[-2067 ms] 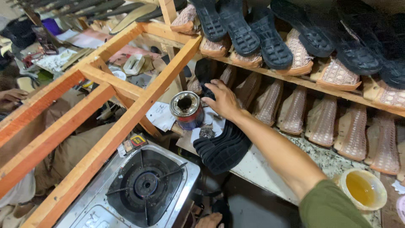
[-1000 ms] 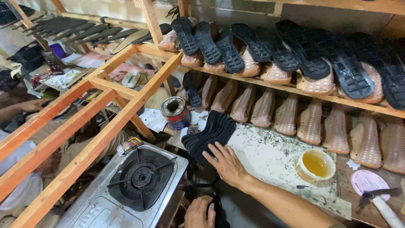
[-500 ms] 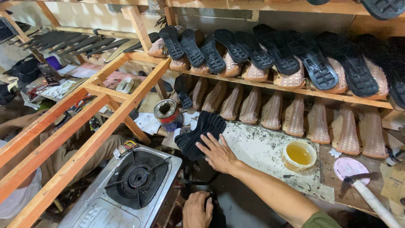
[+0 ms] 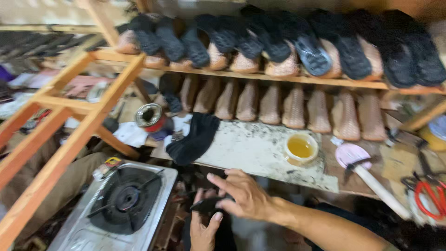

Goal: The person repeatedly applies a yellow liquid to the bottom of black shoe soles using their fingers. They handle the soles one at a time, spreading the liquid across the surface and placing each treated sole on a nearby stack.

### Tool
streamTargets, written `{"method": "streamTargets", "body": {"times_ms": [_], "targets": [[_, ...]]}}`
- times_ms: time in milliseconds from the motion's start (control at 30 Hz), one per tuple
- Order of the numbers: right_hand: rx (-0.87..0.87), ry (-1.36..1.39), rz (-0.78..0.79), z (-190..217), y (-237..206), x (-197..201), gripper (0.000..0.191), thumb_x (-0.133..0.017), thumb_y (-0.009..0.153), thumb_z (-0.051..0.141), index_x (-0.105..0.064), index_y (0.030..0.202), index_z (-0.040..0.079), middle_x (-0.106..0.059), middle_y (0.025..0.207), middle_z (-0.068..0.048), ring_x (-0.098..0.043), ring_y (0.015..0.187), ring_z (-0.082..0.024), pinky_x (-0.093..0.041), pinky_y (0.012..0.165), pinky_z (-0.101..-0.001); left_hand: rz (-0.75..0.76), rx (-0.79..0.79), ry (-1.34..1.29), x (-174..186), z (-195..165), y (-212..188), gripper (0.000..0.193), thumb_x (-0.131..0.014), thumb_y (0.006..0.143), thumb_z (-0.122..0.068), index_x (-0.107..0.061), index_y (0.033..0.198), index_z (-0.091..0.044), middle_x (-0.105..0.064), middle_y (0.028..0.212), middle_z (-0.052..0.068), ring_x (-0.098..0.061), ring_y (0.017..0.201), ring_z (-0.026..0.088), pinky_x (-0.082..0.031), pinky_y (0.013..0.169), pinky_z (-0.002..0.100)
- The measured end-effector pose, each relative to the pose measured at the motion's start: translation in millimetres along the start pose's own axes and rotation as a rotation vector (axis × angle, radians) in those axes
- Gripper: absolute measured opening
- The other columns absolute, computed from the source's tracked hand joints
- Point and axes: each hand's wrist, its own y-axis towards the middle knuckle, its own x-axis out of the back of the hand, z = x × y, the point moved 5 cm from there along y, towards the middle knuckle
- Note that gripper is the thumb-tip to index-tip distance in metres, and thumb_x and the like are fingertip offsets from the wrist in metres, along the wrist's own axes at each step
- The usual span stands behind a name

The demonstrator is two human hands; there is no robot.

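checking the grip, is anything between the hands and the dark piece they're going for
Nothing visible. The right hand and left hand already meet on the small dark piece, below the front edge of the workbench. Blur hides how firmly they hold it.

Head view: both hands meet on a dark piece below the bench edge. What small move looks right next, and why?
Probably lift the dark piece up to the speckled bench. The left hand pinches it from below, and the right hand lies over it. It sits low, blurred and half hidden. The black soles and the glue cup lie on the bench above.
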Motion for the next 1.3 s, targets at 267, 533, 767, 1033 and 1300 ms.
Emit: {"method": "streamTargets", "body": {"times_ms": [267, 533, 767, 1033, 1300], "targets": [[-0.347, -0.353, -0.220, -72, -68, 89, 0.038, -0.076, 0.089, 0.030, -0.071, 0.114, 0.002, -0.070, 0.119, -0.015, -0.065, 0.112, -0.031, -0.052, 0.097, -0.0435, 0.003, 0.424, -0.036, -4, 64, -27, 0.045, -0.062, 0.089, -0.011, -0.064, 0.130, 0.007, -0.075, 0.123, 0.017, -0.071, 0.114, 0.024, -0.052, 0.100, 0.035], [-0.914, -0.560, 0.355, -133, -91, 127, 0.075, -0.072, 0.074, 0.070, -0.075, 0.123, 0.014, -0.011, 0.172, -0.009, -0.002, 0.155, -0.038, -0.009, 0.114, -0.0653, 0.129, 0.489, -0.007, -19, 77, -38, 0.042, -0.063, 0.096, -0.016, -0.065, 0.128, 0.010, -0.074, 0.114, 0.019, -0.069, 0.103, 0.024, -0.052, 0.092, 0.036], [-0.582, -0.539, -0.123, -121, -120, 142, 0.037, -0.078, 0.078, 0.042, -0.080, 0.089, 0.007, -0.051, 0.149, -0.012, -0.041, 0.145, -0.035, -0.033, 0.119, -0.0504, 0.216, 0.495, 0.069, -18, 58, -33, 0.045, -0.059, 0.094, -0.019, -0.064, 0.132, 0.004, -0.073, 0.120, 0.008, -0.066, 0.108, 0.014, -0.049, 0.096, 0.027], [-0.486, 0.075, -0.096, -31, -125, 91, 0.022, -0.074, 0.082, 0.016, -0.078, 0.101, 0.008, -0.052, 0.149, -0.016, -0.045, 0.144, -0.036, -0.035, 0.118, -0.0492, 0.268, 0.677, -0.149, -63, 35, -26, 0.041, -0.058, 0.094, -0.013, -0.064, 0.130, 0.005, -0.071, 0.098, 0.007, -0.064, 0.080, 0.013, -0.053, 0.071, 0.027], [-0.051, -0.296, -0.136, 16, -118, 66, 0.054, -0.073, 0.072, 0.006, -0.075, 0.122, 0.025, -0.038, 0.157, -0.017, -0.028, 0.151, -0.042, -0.028, 0.122, -0.0575, 0.278, 0.720, -0.256, -80, 13, -29, 0.040, -0.058, 0.093, -0.011, -0.062, 0.129, 0.005, -0.072, 0.099, 0.007, -0.068, 0.081, 0.013, -0.056, 0.073, 0.028]]}}
